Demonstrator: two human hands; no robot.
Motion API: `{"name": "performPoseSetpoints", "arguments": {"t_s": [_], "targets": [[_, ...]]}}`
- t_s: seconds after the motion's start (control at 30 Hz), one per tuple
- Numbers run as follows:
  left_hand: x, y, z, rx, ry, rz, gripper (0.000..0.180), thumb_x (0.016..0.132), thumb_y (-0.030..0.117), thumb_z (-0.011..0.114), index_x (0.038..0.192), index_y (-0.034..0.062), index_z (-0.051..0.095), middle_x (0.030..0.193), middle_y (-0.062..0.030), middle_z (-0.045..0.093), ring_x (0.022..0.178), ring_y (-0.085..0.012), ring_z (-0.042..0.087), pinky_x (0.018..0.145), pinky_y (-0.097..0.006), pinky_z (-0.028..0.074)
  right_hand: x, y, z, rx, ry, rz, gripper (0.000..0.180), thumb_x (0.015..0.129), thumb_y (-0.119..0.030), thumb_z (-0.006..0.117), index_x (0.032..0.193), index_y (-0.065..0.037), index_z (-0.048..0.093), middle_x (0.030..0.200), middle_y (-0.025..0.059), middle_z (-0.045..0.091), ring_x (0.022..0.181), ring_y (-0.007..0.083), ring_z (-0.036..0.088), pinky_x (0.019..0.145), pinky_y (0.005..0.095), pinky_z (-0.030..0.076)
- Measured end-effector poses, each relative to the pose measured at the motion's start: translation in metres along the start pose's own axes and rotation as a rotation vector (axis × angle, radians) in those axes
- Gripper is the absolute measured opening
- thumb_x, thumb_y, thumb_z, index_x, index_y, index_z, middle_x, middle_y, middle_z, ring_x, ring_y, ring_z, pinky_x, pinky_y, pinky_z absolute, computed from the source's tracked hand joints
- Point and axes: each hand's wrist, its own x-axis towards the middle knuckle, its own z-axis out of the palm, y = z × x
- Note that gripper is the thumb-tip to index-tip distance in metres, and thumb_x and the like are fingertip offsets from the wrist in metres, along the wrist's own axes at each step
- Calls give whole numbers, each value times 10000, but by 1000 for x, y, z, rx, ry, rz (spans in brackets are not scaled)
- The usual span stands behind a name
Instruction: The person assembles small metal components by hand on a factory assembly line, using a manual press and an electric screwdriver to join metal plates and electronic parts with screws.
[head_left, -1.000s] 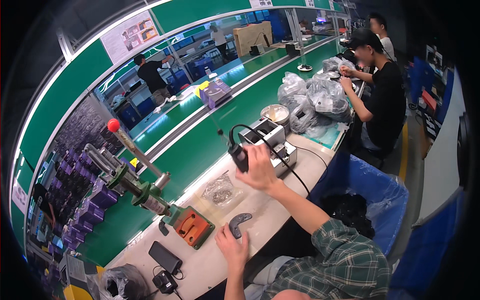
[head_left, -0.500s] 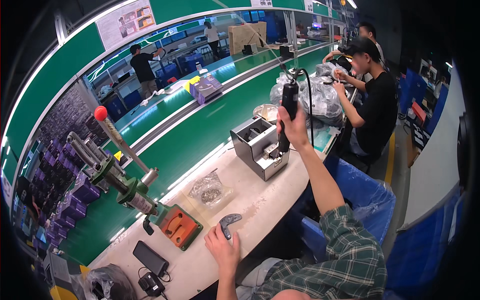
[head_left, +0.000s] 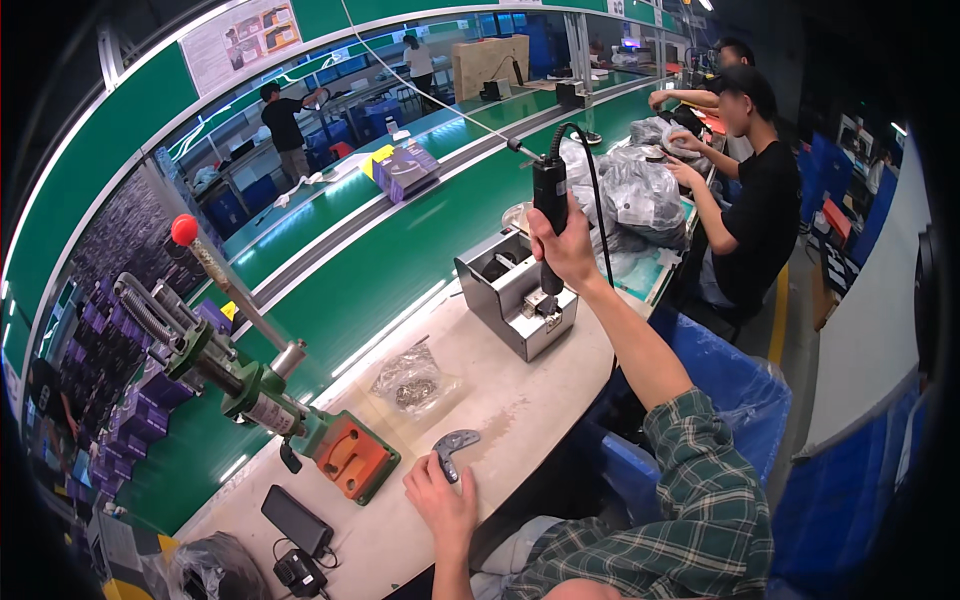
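My right hand [head_left: 567, 246] is wrapped round a black electric screwdriver [head_left: 549, 192], which hangs from a line at its top with a cord looping behind. Its lower end points down at the front of a grey metal screw feeder box [head_left: 518, 322]; whether the bit touches a screw is too small to tell. On the white bench, my left hand [head_left: 442, 502] grips the near end of a curved grey plastic part [head_left: 459, 440] between thumb and fingers. The part's hooked end lies free, pointing right.
A clear bag of small metal pieces [head_left: 412, 385] lies behind the part. To the left stands a green hand press [head_left: 262, 405] with an orange base; a black power bank-like box [head_left: 297, 520] lies nearer. A blue bin [head_left: 735, 385] and a seated co-worker [head_left: 765, 200] are on the right.
The screwdriver and my right hand have shifted slightly left, with the driver's top leaning more to the left. My left hand keeps its place on the curved part.
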Motion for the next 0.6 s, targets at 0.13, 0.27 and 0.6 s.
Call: {"name": "performPoseSetpoints", "arguments": {"t_s": [0.13, 0.27, 0.6], "targets": [[0, 1, 1, -3, -2, 4, 607, 826, 239, 784, 1321, -42, 572, 1293, -193, 552, 1215, -383, 486, 1027, -506, 396, -2, 16, -2, 16, -43, 0, 393, 956, -321, 765, 1075, -63, 494, 723, -14, 572, 512, 57, 553, 440, 234, 453], [-1, 1, 1, -1, 14, 9, 600, 828, 240, 784, 1318, -38, 578, 1291, -192, 554, 1216, -382, 486, 1028, -507, 398, -6, 20, -3, 1, -96, 41, 419, 952, -342, 773, 1097, -66, 493, 695, -25, 559, 521, 54, 548, 454, 226, 455], [-3, -1, 1, -8, 30, 36, 597, 829, 236, 781, 1323, -31, 578, 1275, -202, 559, 1194, -392, 495, 1022, -509, 400, -39, -2, -25, -11, -135, 257, 360, 1010, -350, 685, 1081, -35, 526, 713, 27, 559, 460, 104, 538, 416, 266, 452]]}}
